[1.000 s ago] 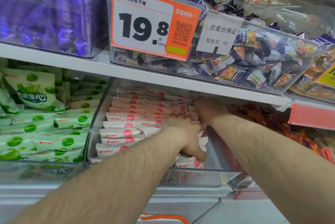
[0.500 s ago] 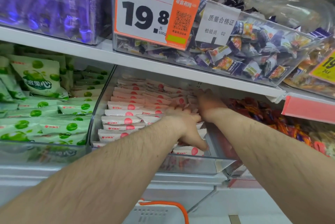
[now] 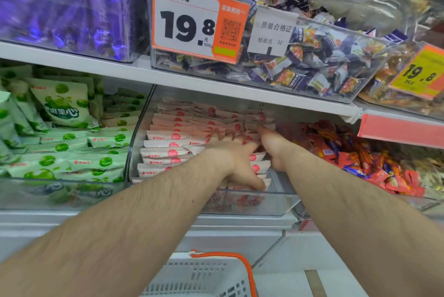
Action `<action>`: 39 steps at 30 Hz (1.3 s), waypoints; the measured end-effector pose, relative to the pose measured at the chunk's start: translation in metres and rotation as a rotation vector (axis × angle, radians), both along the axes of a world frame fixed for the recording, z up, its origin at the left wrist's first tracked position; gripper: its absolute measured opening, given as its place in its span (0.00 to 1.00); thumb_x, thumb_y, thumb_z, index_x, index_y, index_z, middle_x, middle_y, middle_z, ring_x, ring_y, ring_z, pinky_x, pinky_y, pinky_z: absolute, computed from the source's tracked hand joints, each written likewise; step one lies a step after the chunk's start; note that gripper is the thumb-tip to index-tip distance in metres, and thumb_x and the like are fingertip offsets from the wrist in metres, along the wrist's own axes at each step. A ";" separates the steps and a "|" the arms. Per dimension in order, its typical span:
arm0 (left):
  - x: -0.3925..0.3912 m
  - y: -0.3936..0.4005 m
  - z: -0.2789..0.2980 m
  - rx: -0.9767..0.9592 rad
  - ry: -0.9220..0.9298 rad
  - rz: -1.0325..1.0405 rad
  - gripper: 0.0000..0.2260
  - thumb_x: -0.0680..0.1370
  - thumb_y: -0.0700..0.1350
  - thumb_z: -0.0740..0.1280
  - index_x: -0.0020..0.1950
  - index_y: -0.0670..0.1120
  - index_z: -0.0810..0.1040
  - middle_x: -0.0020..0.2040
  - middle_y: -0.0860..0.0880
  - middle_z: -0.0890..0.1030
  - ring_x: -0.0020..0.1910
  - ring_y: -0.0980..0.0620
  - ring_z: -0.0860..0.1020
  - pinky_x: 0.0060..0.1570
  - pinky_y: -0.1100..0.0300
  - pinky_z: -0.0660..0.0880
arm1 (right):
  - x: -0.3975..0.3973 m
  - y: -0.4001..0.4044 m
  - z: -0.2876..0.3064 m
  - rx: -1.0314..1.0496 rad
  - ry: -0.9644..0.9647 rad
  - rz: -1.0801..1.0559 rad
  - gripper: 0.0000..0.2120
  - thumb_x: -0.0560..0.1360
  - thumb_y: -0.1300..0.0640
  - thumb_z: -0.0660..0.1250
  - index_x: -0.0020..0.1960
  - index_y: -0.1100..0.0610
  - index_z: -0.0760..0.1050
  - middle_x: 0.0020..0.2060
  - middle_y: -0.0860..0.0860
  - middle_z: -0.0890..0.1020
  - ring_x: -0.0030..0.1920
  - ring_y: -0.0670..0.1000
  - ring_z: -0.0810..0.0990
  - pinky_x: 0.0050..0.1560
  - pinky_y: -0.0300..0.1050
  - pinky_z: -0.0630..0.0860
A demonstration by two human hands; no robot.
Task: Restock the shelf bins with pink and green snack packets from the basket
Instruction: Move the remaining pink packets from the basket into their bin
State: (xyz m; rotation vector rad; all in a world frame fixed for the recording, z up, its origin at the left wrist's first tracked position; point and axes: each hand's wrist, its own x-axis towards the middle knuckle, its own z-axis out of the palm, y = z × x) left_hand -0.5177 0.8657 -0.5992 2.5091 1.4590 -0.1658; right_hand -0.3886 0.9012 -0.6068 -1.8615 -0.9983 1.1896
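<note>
On the lower shelf, the left bin holds green packets lying mostly flat, with a few propped up at the back. Next to it, the middle bin holds pink packets stacked in neat rows, each with its long axis running left to right across the bin.

Both hands are inside the middle bin, over its right half. The left grip lies spread on top of the rows, fingers straight and reaching toward the back, thumb down near the bin's front right corner; it presses on the packets and closes around none. The right grip sits just beside it, nearer the bin's right wall, fingers pointing into the back rows. Whether it pinches a packet there I cannot tell, since the fingertips are hidden among the wrappers.

The relation that matters, I judge, is that the unsettled packets lie directly under and ahead of both grips, along the right wall. They want squaring against that wall, and the right grip is the nearer one for it.

The basket stands below the shelf, between the forearms, close to either hand. Its contents are not visible.
</note>
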 end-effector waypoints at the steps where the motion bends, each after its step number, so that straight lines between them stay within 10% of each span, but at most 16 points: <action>1: -0.001 -0.002 0.001 0.006 -0.012 0.007 0.49 0.65 0.74 0.64 0.79 0.55 0.51 0.79 0.49 0.56 0.77 0.44 0.54 0.73 0.39 0.49 | 0.000 -0.002 0.001 0.010 -0.028 0.011 0.22 0.81 0.45 0.55 0.57 0.58 0.80 0.49 0.56 0.86 0.47 0.57 0.85 0.46 0.47 0.80; 6: -0.018 -0.034 0.006 0.209 -0.282 0.023 0.41 0.67 0.69 0.65 0.73 0.50 0.61 0.70 0.49 0.68 0.69 0.45 0.64 0.69 0.43 0.57 | -0.016 -0.055 0.008 0.532 -0.950 0.040 0.11 0.74 0.54 0.64 0.48 0.60 0.80 0.48 0.59 0.81 0.52 0.61 0.79 0.51 0.49 0.74; 13: -0.082 -0.121 -0.045 0.264 -0.631 -0.034 0.19 0.65 0.53 0.68 0.53 0.48 0.72 0.48 0.50 0.78 0.49 0.47 0.75 0.46 0.54 0.69 | -0.072 -0.158 -0.046 1.028 -0.651 0.194 0.06 0.64 0.56 0.59 0.31 0.57 0.68 0.29 0.51 0.72 0.34 0.50 0.69 0.35 0.45 0.65; 17: -0.124 -0.152 -0.117 -0.101 -0.454 0.045 0.13 0.68 0.48 0.68 0.46 0.49 0.67 0.39 0.55 0.72 0.42 0.46 0.75 0.37 0.57 0.64 | -0.108 -0.199 -0.136 0.734 -0.618 0.504 0.09 0.65 0.53 0.58 0.33 0.58 0.73 0.31 0.53 0.77 0.35 0.55 0.75 0.34 0.45 0.69; 21: -0.160 -0.151 -0.182 -0.351 -0.256 0.160 0.15 0.72 0.44 0.69 0.58 0.46 0.74 0.52 0.52 0.78 0.44 0.52 0.76 0.44 0.59 0.72 | -0.129 -0.196 -0.212 0.151 -0.682 0.839 0.05 0.72 0.56 0.62 0.41 0.55 0.76 0.42 0.56 0.82 0.45 0.60 0.80 0.43 0.49 0.76; 26: -0.187 -0.157 -0.236 -0.526 -0.263 0.342 0.14 0.77 0.45 0.66 0.63 0.48 0.74 0.55 0.52 0.79 0.44 0.55 0.76 0.47 0.61 0.73 | -0.141 -0.203 -0.294 -0.467 -0.590 0.857 0.11 0.76 0.54 0.61 0.40 0.60 0.72 0.40 0.56 0.77 0.39 0.54 0.75 0.38 0.42 0.70; 30: -0.194 -0.163 -0.271 -0.597 -0.243 0.414 0.09 0.78 0.45 0.64 0.57 0.51 0.75 0.54 0.51 0.80 0.47 0.53 0.78 0.50 0.58 0.76 | -0.139 -0.233 -0.341 -0.864 -0.422 0.681 0.32 0.77 0.43 0.66 0.72 0.63 0.67 0.70 0.60 0.72 0.66 0.58 0.73 0.57 0.46 0.73; 33: -0.196 -0.170 -0.286 -0.647 -0.196 0.431 0.12 0.78 0.48 0.64 0.62 0.51 0.75 0.58 0.52 0.79 0.53 0.52 0.77 0.53 0.57 0.75 | -0.148 -0.257 -0.360 -0.971 -0.293 0.566 0.51 0.59 0.33 0.77 0.70 0.63 0.67 0.63 0.56 0.77 0.60 0.55 0.78 0.58 0.46 0.76; 39: -0.205 -0.182 -0.298 -0.735 -0.101 0.451 0.14 0.78 0.48 0.65 0.64 0.51 0.75 0.63 0.50 0.78 0.58 0.50 0.76 0.55 0.57 0.74 | -0.173 -0.277 -0.372 -1.003 -0.471 0.487 0.57 0.56 0.35 0.79 0.74 0.57 0.55 0.69 0.59 0.63 0.69 0.58 0.67 0.63 0.48 0.71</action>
